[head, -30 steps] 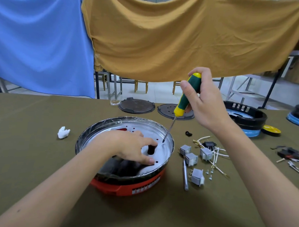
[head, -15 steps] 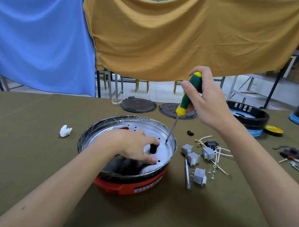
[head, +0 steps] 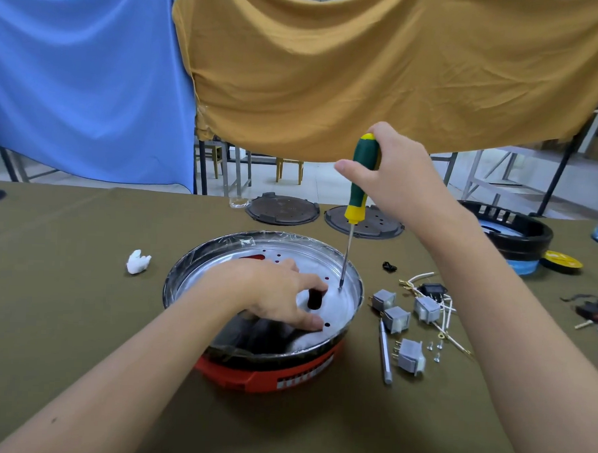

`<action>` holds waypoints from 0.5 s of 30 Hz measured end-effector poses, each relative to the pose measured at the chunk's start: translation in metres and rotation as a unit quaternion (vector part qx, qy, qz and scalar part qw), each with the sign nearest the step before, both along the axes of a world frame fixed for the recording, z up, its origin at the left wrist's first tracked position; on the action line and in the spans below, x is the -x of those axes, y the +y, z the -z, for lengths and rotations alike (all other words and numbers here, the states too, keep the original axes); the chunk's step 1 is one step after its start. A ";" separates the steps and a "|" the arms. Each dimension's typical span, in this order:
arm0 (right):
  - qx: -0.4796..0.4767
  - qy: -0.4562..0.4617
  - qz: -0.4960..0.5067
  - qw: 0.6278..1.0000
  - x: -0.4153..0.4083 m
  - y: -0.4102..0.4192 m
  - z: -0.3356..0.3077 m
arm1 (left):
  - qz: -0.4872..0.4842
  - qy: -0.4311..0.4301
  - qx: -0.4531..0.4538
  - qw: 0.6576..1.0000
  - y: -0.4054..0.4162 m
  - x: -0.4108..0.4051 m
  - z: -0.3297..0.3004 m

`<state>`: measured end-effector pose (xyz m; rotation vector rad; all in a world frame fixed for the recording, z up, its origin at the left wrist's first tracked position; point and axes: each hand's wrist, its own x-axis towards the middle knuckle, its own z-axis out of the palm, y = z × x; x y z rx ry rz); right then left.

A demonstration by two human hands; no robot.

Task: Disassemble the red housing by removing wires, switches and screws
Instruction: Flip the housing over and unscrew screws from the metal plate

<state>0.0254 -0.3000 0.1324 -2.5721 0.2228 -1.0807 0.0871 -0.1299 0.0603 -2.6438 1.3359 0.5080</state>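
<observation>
The red housing (head: pixel 267 372) sits on the table in front of me, with a silver metal pan (head: pixel 347 298) set in its top. My left hand (head: pixel 274 293) lies inside the pan, fingers spread on the metal near a dark central hole. My right hand (head: pixel 396 172) grips the green and yellow handle of a screwdriver (head: pixel 359 191), held nearly upright. Its tip touches the pan floor at the right side. Several grey switches (head: pixel 394 318), white wires (head: pixel 448 311) and small screws (head: pixel 434 348) lie on the cloth to the right.
A metal rod (head: pixel 385 353) lies beside the switches. Two dark round lids (head: pixel 283 210) sit at the table's far edge. A black and blue housing (head: pixel 516 235) stands at the right, a white scrap (head: pixel 137 261) at the left. Blue and mustard cloths hang behind.
My right hand has swung the screwdriver from a slant to nearly upright, its tip staying at the pan's right side. My left hand has stayed in the pan.
</observation>
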 end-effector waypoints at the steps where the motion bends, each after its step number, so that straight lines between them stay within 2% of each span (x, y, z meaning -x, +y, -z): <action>1: -0.035 0.003 -0.021 0.999 0.001 -0.002 0.000 | 0.000 0.001 -0.001 1.000 0.000 0.000 0.000; 4: -0.109 0.008 -0.105 0.988 0.006 -0.004 0.000 | 0.003 -0.001 -0.002 1.000 -0.001 -0.001 0.001; 7: -0.103 0.037 -0.157 0.982 0.004 0.000 0.002 | 0.004 0.004 -0.005 1.000 -0.001 -0.003 0.001; 11: -0.047 0.043 -0.115 0.991 0.002 0.001 0.003 | 0.008 0.003 -0.004 1.000 -0.001 -0.003 0.001; 15: -0.027 0.002 -0.056 0.998 -0.002 0.008 0.008 | 0.006 0.003 -0.001 1.000 -0.002 -0.005 0.003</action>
